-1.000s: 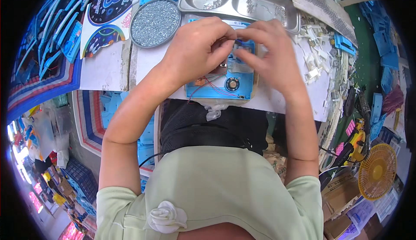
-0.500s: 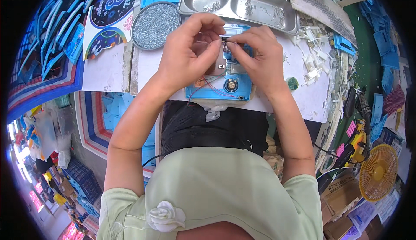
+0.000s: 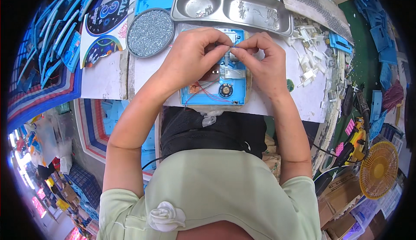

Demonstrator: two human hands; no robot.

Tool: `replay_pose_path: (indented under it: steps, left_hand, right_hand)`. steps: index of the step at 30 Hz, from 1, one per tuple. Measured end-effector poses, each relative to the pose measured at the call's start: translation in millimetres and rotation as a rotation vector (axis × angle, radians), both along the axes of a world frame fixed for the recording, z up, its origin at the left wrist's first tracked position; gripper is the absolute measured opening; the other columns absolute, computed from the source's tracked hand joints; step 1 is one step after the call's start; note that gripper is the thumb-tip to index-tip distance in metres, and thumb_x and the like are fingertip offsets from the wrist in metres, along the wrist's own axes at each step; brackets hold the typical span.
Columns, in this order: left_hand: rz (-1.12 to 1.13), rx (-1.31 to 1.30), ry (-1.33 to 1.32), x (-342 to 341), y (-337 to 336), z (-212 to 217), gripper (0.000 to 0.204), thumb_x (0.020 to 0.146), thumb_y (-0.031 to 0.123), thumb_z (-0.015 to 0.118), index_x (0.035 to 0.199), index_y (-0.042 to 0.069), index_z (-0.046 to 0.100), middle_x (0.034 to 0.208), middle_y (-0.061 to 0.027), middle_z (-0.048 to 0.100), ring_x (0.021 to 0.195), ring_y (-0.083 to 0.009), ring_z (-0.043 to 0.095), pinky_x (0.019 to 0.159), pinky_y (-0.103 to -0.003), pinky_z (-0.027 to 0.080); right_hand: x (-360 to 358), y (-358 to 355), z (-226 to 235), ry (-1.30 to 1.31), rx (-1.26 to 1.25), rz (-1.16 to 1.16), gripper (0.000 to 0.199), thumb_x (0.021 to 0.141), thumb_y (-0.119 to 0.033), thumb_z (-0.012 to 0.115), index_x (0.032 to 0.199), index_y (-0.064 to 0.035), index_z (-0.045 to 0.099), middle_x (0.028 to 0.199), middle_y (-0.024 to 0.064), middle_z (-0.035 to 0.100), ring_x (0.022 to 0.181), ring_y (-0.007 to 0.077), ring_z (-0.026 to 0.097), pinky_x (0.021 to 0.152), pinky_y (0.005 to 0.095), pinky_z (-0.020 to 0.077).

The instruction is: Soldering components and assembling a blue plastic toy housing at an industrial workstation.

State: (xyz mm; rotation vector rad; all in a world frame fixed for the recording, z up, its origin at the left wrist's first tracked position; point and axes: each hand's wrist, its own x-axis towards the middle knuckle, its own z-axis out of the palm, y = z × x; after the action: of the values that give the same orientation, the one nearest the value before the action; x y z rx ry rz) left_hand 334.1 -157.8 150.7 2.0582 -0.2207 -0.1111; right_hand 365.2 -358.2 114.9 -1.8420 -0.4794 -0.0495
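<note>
My left hand and my right hand meet fingertip to fingertip, both pinched, above the far half of an open blue plastic housing. Whatever sits between the fingertips is too small and too covered to name. In the housing's near part lies a round black speaker, with thin red wires running beside it. A copper-coloured piece is at its left, and a clear plastic part lies beyond the speaker. My left hand hides much of the housing's left side.
A round dish of small screws stands left of my hands. Behind them is a divided metal tray with small metal parts. White plastic pieces are heaped at the right, near a small green round object. Blue parts fill the far left.
My fingertips have drawn closer together, and the small dark piece seen between them before is now hidden. My hands sit slightly lower in the picture; the housing is shifted a little left.
</note>
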Motion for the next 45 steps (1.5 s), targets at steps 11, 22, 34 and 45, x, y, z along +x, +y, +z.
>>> replay_pose_path:
  steps: [11, 22, 34, 45]
  left_hand:
    - [-0.016, 0.231, -0.457, -4.9, -4.8, -11.0, 0.007, 0.090, 0.007, 0.070, 0.095, 0.002, 0.066, 0.081, -0.0069, 0.062, 0.067, -0.0189, 0.061, 0.060, -0.031, 0.047]
    - [0.007, 0.415, -0.598, -1.5, -23.8, -25.7, 0.013, 0.075, 0.011, 0.078, 0.086, 0.010, 0.072, 0.108, -0.0054, 0.061, 0.104, -0.0283, 0.054, 0.090, -0.043, 0.038]
    - [0.067, 0.422, -0.511, -4.9, -18.6, -28.7, 0.011, 0.073, 0.011, 0.078, 0.083, 0.009, 0.073, 0.135, -0.0110, 0.060, 0.125, -0.0348, 0.048, 0.107, -0.047, 0.035]
    - [0.095, 0.430, -0.524, 0.9, -26.4, -32.4, 0.010, 0.071, 0.010, 0.078, 0.079, 0.009, 0.072, 0.131, -0.0093, 0.062, 0.120, -0.0327, 0.053, 0.103, -0.045, 0.038]
  right_hand:
    - [-51.1, -69.3, 25.9, -0.214, -0.146, -0.217, 0.017, 0.079, -0.001, 0.077, 0.094, -0.0022, 0.069, 0.089, 0.0071, 0.065, 0.085, 0.0192, 0.061, 0.076, 0.0307, 0.0474]
    - [-114.8, -327.9, 16.1, -0.030, 0.567, -1.043, 0.035, 0.107, -0.021, 0.053, 0.135, -0.0004, 0.052, 0.094, 0.0081, 0.061, 0.077, 0.0152, 0.053, 0.076, 0.0337, 0.0479]
    - [-203.7, -351.2, 46.3, -0.097, 0.696, -0.695, 0.028, 0.102, -0.028, 0.058, 0.108, -0.0012, 0.065, 0.080, 0.0083, 0.059, 0.073, 0.0171, 0.054, 0.066, 0.0317, 0.0456]
    - [-81.5, -90.3, 11.5, 0.066, 0.213, -0.109, 0.029, 0.085, -0.001, 0.073, 0.113, 0.0041, 0.064, 0.082, 0.0071, 0.059, 0.071, 0.0115, 0.051, 0.063, 0.0250, 0.0384]
